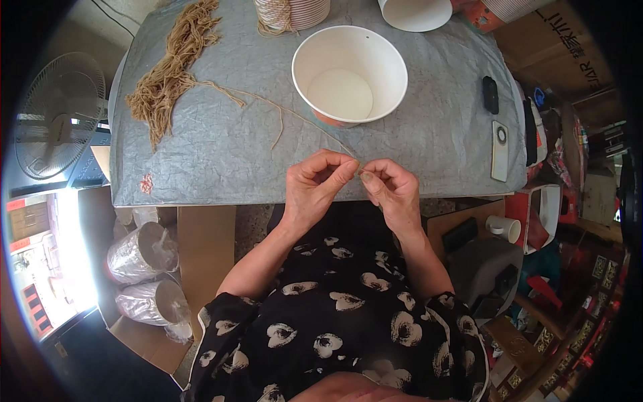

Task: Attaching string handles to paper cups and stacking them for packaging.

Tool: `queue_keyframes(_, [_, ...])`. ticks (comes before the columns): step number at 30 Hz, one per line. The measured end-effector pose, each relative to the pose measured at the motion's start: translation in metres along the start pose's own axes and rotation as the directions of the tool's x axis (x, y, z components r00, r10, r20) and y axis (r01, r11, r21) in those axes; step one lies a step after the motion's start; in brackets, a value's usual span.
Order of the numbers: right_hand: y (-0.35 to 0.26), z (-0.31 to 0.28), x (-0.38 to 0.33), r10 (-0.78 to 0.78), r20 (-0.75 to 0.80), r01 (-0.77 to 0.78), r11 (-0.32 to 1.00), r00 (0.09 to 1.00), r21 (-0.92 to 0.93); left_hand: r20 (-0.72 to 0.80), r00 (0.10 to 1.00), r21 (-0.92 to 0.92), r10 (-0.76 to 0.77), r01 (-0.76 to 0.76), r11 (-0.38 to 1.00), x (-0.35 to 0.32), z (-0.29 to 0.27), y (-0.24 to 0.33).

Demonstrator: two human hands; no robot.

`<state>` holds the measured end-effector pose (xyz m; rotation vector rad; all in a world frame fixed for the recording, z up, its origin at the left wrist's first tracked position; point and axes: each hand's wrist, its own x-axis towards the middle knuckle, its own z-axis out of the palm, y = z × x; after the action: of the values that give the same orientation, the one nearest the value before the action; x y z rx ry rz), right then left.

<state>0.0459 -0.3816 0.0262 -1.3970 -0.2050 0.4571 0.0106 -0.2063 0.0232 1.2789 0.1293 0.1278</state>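
Close to the table's near edge, my left hand (319, 182) and my right hand (395, 193) meet with their fingertips almost touching. Both are closed in a pinch on a thin strand of brown twine (278, 104). That strand runs up and left across the table to a loose, frayed twine bundle (171, 74). Just beyond my fingers stands a white paper bucket (349, 48), upright and open at the top, with nothing visible inside it. Part of its outer side shows orange. The exact end of the strand is hidden between my fingertips.
Grey sheeting covers the table (228, 151). At the far edge are a stack of buckets wrapped with cord (305, 15) and another white bucket (418, 13). A phone (499, 151) and a black case (490, 95) lie right. A fan (60, 115) stands left.
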Motion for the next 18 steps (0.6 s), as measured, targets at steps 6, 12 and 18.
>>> queue_keyframes(6, [0.003, -0.002, 0.003, -0.057, -0.146, 0.075, 0.990, 0.988, 0.118, 0.047, 0.996, -0.056, -0.082, 0.084, 0.995, 0.001, 0.005, 0.005])
queue_keyframes(12, [-0.031, -0.024, 0.016, -0.131, -0.154, 0.147, 0.984, 0.979, 0.097, 0.057, 0.998, 0.044, 0.038, -0.040, 0.998, 0.012, 0.001, 0.026])
queue_keyframes(18, [-0.138, -0.069, 0.037, -0.474, -0.253, 0.441, 0.879, 0.843, -0.180, 0.175, 0.876, 0.754, 0.449, -0.413, 0.511, 0.060, -0.036, 0.075])
